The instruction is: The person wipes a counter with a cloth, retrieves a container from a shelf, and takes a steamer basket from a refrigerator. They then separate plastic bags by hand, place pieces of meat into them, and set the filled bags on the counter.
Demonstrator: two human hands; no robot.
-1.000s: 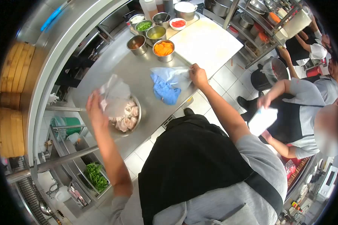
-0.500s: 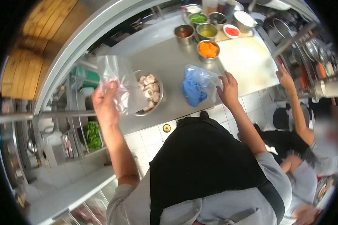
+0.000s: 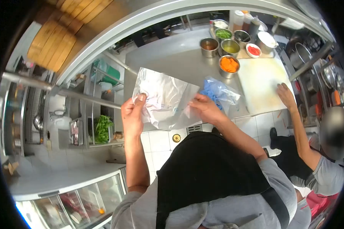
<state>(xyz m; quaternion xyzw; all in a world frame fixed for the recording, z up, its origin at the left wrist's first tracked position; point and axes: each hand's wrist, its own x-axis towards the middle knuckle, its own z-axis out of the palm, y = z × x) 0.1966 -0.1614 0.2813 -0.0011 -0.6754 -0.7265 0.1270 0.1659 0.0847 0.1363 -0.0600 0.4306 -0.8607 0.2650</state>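
Note:
A clear plastic bag (image 3: 162,89) is stretched out in front of me above the steel table. My left hand (image 3: 133,114) is closed on its left side, thumb on top. My right hand (image 3: 206,108) pinches its right edge. The bag covers the place where a bowl of pale meat pieces showed earlier. Just beyond my right hand, a crumpled blue bundle (image 3: 209,91) lies with clear plastic (image 3: 228,95) on the tabletop.
Sliced carrots fill a metal bowl (image 3: 229,65) beside the white cutting board (image 3: 262,82). Several containers stand behind it. A co-worker's hand (image 3: 286,96) rests over the board's right edge. Left are a steel rail (image 3: 91,100) and leafy greens (image 3: 103,129).
My right hand has left the blue bundle and taken the bag's right edge. The bag now spreads between both hands. The co-worker's hand has come onto the cutting board.

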